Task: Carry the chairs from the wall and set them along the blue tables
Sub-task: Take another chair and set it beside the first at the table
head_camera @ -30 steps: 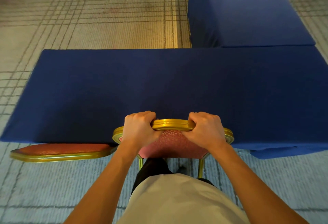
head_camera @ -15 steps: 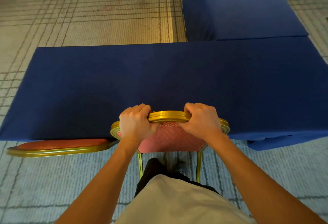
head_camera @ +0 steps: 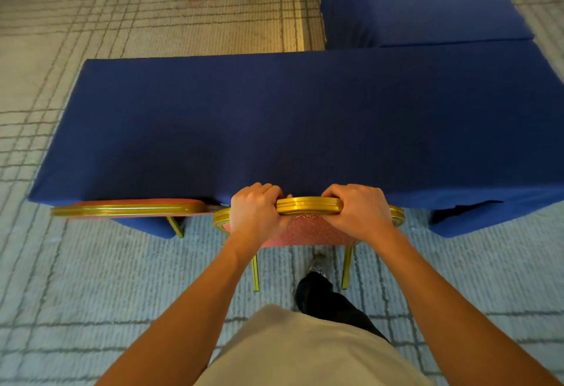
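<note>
My left hand [head_camera: 256, 211] and right hand [head_camera: 361, 211] both grip the top rail of the gold metal-framed chair with the red patterned back [head_camera: 308, 206]. My fingers [head_camera: 262, 190] are curled over its far side, with a bare stretch of rail between the two hands. The chair stands at the near edge of the long tabletop draped in dark blue cloth [head_camera: 274, 126]. A second gold-and-red chair [head_camera: 128, 210] sits just beside it, further left along that edge. Another blue-draped table [head_camera: 421, 3] meets the tabletop's far right side.
</note>
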